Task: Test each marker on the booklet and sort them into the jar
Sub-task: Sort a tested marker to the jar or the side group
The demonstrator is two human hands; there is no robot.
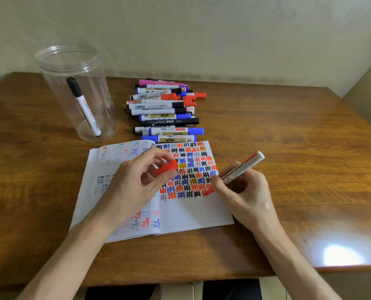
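Note:
An open lined booklet (193, 211) lies on the table, its right page covered with rows of red, blue and black marks. My right hand (243, 191) grips a white red-ink marker (244, 166), its tip on the page at a fresh red mark. My left hand (137, 182) rests on the booklet and pinches the marker's red cap (167, 167). A clear plastic jar (78, 94) stands at the back left with one black marker (84, 107) leaning inside. A pile of several capped markers (165, 109) lies behind the booklet.
The wooden table (288, 131) reaches a wall at the back and its right edge runs diagonally past the right side. A bright light reflection sits near the front right corner.

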